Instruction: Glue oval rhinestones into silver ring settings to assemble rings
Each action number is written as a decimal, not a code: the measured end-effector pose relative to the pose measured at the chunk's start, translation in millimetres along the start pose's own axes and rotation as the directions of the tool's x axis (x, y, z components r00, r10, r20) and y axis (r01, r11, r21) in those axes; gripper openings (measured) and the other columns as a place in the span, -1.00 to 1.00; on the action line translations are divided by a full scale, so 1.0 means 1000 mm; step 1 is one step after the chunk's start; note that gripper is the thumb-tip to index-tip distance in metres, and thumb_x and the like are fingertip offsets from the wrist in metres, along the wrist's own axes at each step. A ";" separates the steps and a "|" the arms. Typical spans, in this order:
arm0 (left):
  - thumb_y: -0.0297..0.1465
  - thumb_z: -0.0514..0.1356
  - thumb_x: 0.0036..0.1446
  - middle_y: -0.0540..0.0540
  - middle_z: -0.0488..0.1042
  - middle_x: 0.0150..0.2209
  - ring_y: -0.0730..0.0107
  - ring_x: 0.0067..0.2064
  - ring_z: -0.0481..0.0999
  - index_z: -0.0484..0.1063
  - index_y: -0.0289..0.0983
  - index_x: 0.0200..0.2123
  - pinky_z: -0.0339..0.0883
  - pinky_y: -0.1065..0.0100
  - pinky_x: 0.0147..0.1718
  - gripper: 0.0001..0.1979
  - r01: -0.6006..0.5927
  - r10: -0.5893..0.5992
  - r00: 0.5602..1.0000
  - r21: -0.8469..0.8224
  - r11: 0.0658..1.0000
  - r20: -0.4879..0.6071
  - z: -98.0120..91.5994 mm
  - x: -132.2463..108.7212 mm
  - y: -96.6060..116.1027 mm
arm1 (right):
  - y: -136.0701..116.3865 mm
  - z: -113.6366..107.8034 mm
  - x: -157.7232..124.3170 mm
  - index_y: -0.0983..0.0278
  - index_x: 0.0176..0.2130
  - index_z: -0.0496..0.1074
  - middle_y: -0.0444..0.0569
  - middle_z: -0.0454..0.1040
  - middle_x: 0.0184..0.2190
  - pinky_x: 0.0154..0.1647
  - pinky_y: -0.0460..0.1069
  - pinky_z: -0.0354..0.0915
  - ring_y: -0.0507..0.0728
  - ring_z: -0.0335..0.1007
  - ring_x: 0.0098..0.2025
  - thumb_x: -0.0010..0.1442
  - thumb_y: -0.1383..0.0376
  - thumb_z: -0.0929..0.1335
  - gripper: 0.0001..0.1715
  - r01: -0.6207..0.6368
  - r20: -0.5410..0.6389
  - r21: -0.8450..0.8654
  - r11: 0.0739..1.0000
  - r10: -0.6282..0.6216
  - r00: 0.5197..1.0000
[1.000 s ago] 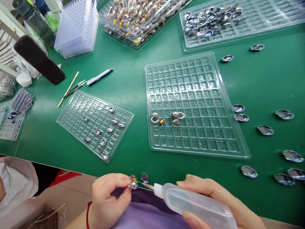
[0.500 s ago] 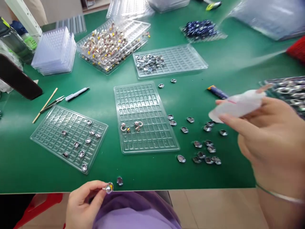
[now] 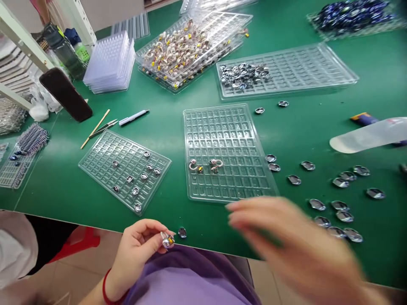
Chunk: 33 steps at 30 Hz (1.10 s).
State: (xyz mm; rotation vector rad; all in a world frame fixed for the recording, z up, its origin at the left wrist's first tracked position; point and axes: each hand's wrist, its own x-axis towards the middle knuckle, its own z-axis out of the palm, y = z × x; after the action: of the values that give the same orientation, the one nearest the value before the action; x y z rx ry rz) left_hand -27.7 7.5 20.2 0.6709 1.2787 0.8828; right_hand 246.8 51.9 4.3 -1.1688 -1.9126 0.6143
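Near the table's front edge, my left hand (image 3: 140, 243) pinches a small silver ring piece (image 3: 167, 240) with a yellow part. One faceted gem (image 3: 182, 232) lies just beside it. My right hand (image 3: 286, 241) is blurred, fingers apart with nothing visible between them, in front of the middle tray (image 3: 229, 152). That tray holds a few ring pieces. The left tray (image 3: 124, 169) carries several gems. A white translucent bottle (image 3: 365, 135) lies at the right, past loose gems (image 3: 317, 204).
Behind are a tray of gems (image 3: 305, 72), a heaped tray of rings (image 3: 181, 51) and stacked clear trays (image 3: 110, 63). Tweezers (image 3: 103, 128), a stick, a pen (image 3: 133, 117) and a phone (image 3: 65, 94) lie left. A person's clothing (image 3: 19, 245) shows at lower left.
My right hand has let go of the white bottle and moved left toward my left hand. The view has shifted toward the left. My left hand still holds the ring piece.
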 end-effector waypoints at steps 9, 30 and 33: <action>-0.37 0.42 -0.01 -0.10 0.66 -0.41 0.44 -0.43 0.57 0.65 -0.27 -0.37 0.47 0.48 -0.42 -0.89 0.016 -0.015 1.000 0.027 1.000 -0.027 0.004 -0.005 0.007 | -0.040 0.069 -0.005 0.26 -0.09 0.45 0.04 0.57 -0.31 -0.31 -0.01 0.48 0.12 0.48 -0.31 0.31 0.49 0.22 -0.70 0.206 0.112 0.127 0.970 -0.221 0.969; -0.45 0.41 -0.02 -0.18 0.69 -0.33 0.25 -0.32 0.68 0.62 -0.29 -0.34 0.57 0.35 -0.29 -0.88 -0.039 0.034 0.996 0.065 0.997 0.078 0.011 -0.010 0.001 | -0.060 0.058 -0.010 0.24 -0.39 0.50 -0.05 0.52 -0.44 -0.42 -0.13 0.44 0.06 0.49 -0.42 0.19 0.21 0.41 -0.84 -0.517 0.388 0.489 0.702 0.356 0.850; -0.48 0.37 0.00 -0.18 0.69 -0.33 0.25 -0.33 0.68 0.64 -0.28 -0.33 0.57 0.35 -0.31 -0.89 -0.076 0.064 0.994 0.146 0.986 0.086 0.011 -0.010 0.003 | -0.058 0.055 -0.006 0.23 -0.40 0.55 -0.05 0.52 -0.44 -0.43 -0.15 0.43 0.05 0.49 -0.42 0.14 0.25 0.43 -0.89 -0.555 0.452 0.548 0.625 0.338 0.826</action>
State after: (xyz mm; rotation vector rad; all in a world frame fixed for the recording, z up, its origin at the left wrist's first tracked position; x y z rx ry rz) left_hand -17.8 1.4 29.7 0.8657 1.2631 0.8143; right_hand 174.0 20.1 13.6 -1.1000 -1.3827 1.7005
